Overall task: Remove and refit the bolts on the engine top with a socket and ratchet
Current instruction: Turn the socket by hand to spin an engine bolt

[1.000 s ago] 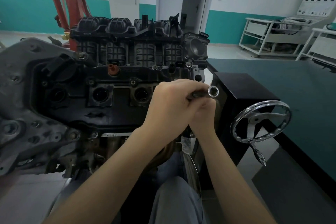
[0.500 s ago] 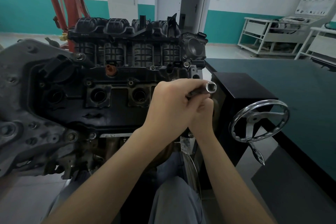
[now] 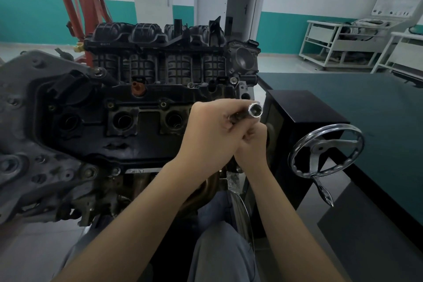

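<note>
The socket (image 3: 255, 110) is up in the air, just in front of the right end of the engine top (image 3: 128, 126), and its open round mouth looks back at the camera. It sits on the end of a short metal bar that I take to be the ratchet (image 3: 239, 117) (most of it is hidden inside the fist, so I cannot be sure). The left hand (image 3: 211, 128) has its fingers curled tight round that bar. The right hand (image 3: 253, 142) is tucked just under it, fingers bent and touching the left hand, but I cannot tell what it pinches, if anything. The tool is not on any bolt yet. One bolt (image 3: 233, 80) shines at the back edge of the cover, a bit above the hands. I think the socket could slip off the bar and drop down between the engine and the black box (image 3: 304, 119), because it points away from the engine and nothing holds its tip. It could also go on a bolt crooked and round off the corners. Close on the right is a shiny handwheel (image 3: 326, 151), which an elbow might bump. The dark green table (image 3: 366, 103) lies behind it, and the ribbed intake manifold (image 3: 160, 52) stands tall at the back.
</note>
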A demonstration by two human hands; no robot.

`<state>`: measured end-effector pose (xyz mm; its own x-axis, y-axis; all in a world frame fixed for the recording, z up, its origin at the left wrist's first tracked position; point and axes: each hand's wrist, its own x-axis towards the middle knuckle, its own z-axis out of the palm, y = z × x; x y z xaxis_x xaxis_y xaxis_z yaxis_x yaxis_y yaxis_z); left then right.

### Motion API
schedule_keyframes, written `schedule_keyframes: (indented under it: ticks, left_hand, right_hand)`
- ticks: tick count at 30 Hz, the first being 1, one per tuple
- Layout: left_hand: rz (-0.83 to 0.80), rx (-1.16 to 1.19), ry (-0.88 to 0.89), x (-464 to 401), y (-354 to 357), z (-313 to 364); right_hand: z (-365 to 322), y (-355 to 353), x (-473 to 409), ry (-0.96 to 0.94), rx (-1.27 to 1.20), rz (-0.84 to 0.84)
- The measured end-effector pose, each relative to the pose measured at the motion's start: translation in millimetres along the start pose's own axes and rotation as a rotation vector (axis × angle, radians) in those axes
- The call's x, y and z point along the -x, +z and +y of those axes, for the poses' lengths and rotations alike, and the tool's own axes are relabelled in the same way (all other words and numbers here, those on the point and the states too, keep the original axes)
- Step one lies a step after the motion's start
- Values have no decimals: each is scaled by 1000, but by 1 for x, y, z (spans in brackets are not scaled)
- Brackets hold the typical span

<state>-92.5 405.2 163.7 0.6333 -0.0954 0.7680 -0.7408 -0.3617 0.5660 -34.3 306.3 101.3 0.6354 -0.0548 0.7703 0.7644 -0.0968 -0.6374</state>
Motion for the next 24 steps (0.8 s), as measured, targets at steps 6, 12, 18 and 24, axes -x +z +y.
schedule_keyframes:
  ticks: [6, 12, 18, 24]
  left_hand:
    - [-173, 33, -25, -4, -3, 0]
    - [-14, -62, 36, -2, -1, -1]
    - [-186, 104, -34, -2, -2, -1]
    - [-28, -97, 41, -1, 1, -2]
  right_hand:
    - [-2, 1, 0, -1, 55, 36]
    - [-2, -1, -1, -1, -20, 19]
    - [-3, -1, 0, 19, 13, 36]
    - [-6, 0, -1, 0, -27, 23]
